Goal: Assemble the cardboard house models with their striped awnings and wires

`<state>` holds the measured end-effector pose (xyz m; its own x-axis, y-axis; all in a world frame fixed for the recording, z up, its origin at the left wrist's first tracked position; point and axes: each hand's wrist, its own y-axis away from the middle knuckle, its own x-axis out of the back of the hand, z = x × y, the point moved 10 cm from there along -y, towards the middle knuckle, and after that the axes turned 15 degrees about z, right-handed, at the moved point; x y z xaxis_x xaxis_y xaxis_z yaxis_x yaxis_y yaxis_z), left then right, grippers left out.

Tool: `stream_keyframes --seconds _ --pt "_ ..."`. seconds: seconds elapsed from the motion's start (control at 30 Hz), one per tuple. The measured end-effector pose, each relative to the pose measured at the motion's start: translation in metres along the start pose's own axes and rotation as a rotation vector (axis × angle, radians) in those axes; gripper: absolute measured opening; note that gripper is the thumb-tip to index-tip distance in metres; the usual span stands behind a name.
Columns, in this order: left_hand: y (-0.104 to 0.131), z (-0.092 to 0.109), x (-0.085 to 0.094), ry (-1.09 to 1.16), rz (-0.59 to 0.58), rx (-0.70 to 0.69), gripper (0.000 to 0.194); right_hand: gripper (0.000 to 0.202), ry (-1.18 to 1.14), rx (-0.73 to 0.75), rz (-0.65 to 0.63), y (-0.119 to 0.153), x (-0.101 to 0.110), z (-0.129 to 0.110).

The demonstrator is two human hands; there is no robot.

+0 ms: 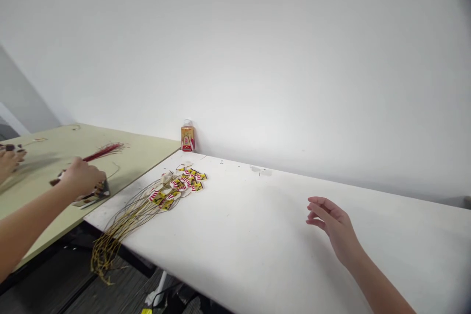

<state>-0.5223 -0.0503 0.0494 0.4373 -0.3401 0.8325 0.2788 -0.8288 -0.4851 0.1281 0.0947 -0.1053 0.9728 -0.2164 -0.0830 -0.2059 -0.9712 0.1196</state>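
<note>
My left hand [81,177] reaches over the pale yellow table at the left, its fingers closed around a bundle of red cords [106,151]. The cords' loose ends fan out past the hand to the upper right. Brown, white and dark patterned pieces [96,193] show beside and below that hand; whether they join the cords is hidden. Above the white table [257,240] my right hand [333,223] hangs with fingers bent and apart, holding nothing. Between the hands lies a pile of yellow, red and white tags [186,180], their long thin cords [114,235] trailing over the table's front edge.
A red and gold bottle with a white cap [187,136] stands against the wall where the two tables meet. At the far left edge, another person's hand [9,163] is by dark pieces. Below the tables are dark frame bars and a cable.
</note>
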Motion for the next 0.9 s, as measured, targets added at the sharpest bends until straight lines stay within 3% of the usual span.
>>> stream_keyframes --seconds 0.1,0.2,0.43,0.57,0.7,0.9 --pt "-0.011 0.006 -0.017 -0.141 -0.086 -0.031 0.049 0.041 -0.01 -0.007 -0.036 0.001 -0.002 -0.003" --pt "-0.014 0.017 -0.019 -0.234 -0.092 -0.042 0.042 0.04 -0.02 -0.012 -0.061 0.003 -0.005 -0.004" --pt "0.008 0.111 -0.023 0.079 -0.177 -0.156 0.039 0.04 0.022 -0.023 -0.039 0.003 -0.005 0.004" --pt "0.027 0.147 -0.021 0.167 -0.177 -0.151 0.047 0.04 0.015 -0.031 -0.071 0.002 -0.005 0.007" --pt "0.049 0.158 -0.011 0.181 -0.148 -0.113 0.049 0.039 0.028 -0.029 -0.072 0.003 -0.003 0.009" --pt "0.073 0.154 0.001 0.162 -0.132 -0.03 0.044 0.039 0.049 -0.059 -0.078 0.002 -0.002 0.023"
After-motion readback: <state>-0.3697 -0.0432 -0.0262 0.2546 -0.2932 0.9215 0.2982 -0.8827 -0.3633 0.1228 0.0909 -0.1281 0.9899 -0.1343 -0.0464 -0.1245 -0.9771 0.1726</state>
